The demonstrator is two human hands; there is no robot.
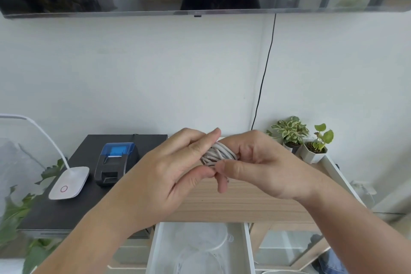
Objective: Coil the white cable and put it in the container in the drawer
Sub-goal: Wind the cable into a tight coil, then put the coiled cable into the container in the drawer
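Wooden cabinet top [233, 204] spans the lower centre, with an open white drawer [153, 249] below it at 6 o'clock holding a clear container [204, 240], lid tab visible. Black cash box [66, 196] at 9 o'clock carries a receipt printer [116, 162] and a white lamp base [69, 182]. Left hand [173, 176] and right hand [262, 167] meet above the cabinet top. White cable [219, 153] is wound in a tight bundle around the left fingers [209, 140], which are extended; right thumb and fingers are closed on the bundle's near side. Two potted plants [302, 140] stand at 3 o'clock
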